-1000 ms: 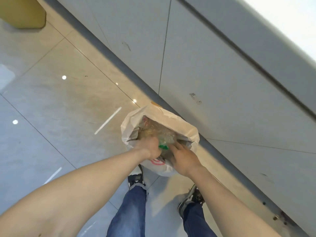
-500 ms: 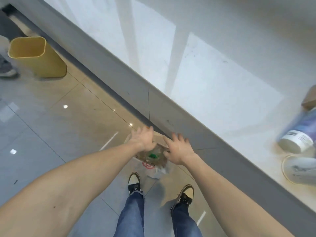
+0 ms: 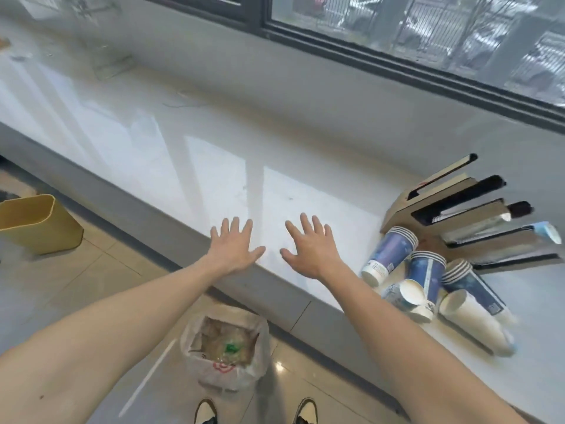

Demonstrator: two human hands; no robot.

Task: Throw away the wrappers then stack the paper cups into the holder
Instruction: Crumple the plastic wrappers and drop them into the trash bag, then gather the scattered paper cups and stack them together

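Sitting far left on the floor is a yellow bin (image 3: pixel 36 223), and coming across we are finding the white bag (image 3: pixel 224 347) below the counter edge, wrappers (image 3: pixel 227 341) lying crumpled inside it, so the throwing-away part is looking done. Moving on, the left hand (image 3: pixel 234 247) is hovering over the white counter (image 3: pixel 214 166) edge, fingers spread wide and holding nothing; just beside it the right hand (image 3: pixel 308 247) is doing the same, splayed and empty. Now to the right, the paper cups (image 3: pixel 425 280) are lying tumbled on their sides on the counter in nested blue-and-white stacks, mouths facing every way, right in front of the cardboard holder (image 3: pixel 458 221), which is fanning out its slotted sleeves. Those cups are looking light and thin-walled, easy to crush, so I am judging a gentle wrap around the mid-body of a stack, or a pinch near the stiffer rolled rim, to be the safe hold. Nothing is being gripped yet; the right hand is sitting nearer the cups.
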